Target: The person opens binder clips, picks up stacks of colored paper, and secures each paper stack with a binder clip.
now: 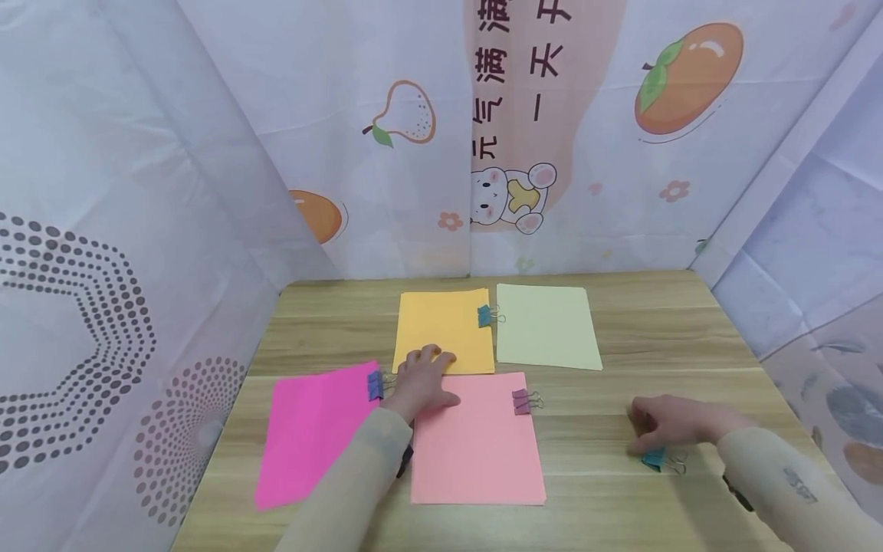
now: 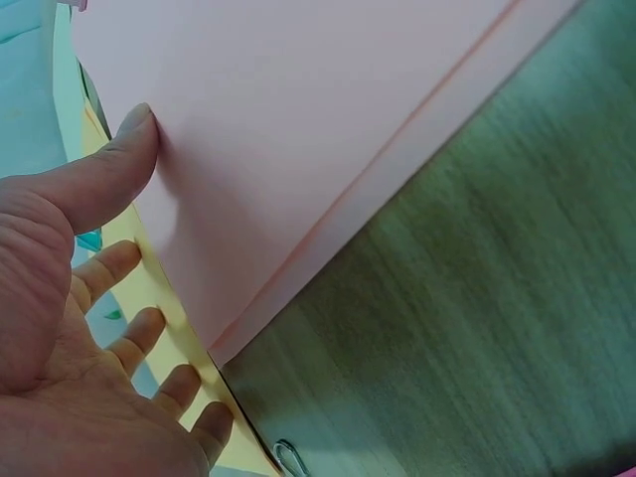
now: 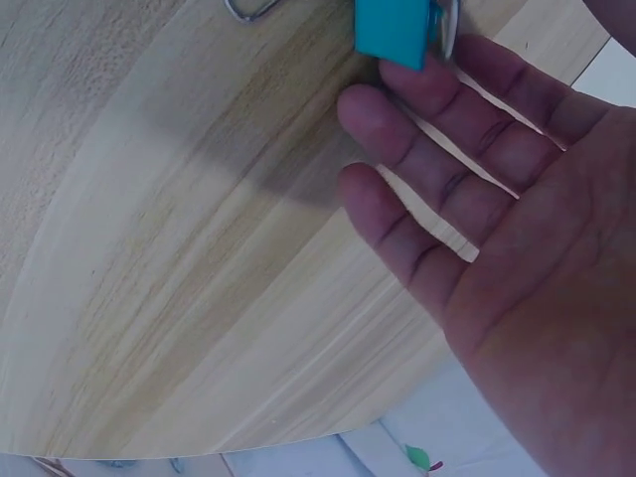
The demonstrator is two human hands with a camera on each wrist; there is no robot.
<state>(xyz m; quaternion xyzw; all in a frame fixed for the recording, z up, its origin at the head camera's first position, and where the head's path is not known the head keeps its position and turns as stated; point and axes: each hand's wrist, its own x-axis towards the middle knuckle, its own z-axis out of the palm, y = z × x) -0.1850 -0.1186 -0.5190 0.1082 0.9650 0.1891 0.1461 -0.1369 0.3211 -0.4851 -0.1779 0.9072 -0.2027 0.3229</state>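
My left hand (image 1: 418, 383) spreads its fingers over the corner where a pink paper stack (image 1: 476, 452) meets a yellow paper stack (image 1: 441, 330). In the left wrist view its thumb (image 2: 134, 149) lies at the pink stack's edge, and the other fingers are over the yellow sheets. On the right, my right hand (image 1: 669, 420) is low over the table beside a teal binder clip (image 1: 653, 459). Seen from the right wrist, its fingers are loosely bent, with fingertips close by that clip (image 3: 393, 30); whether they touch it is unclear.
A magenta stack (image 1: 317, 437) with a blue clip (image 1: 375, 386) lies at left. A mauve clip (image 1: 522, 402) sits on the pink stack's right edge, another teal clip (image 1: 485, 316) on the yellow. Pale green paper (image 1: 548, 326) lies at the back, before a printed curtain (image 1: 414, 192).
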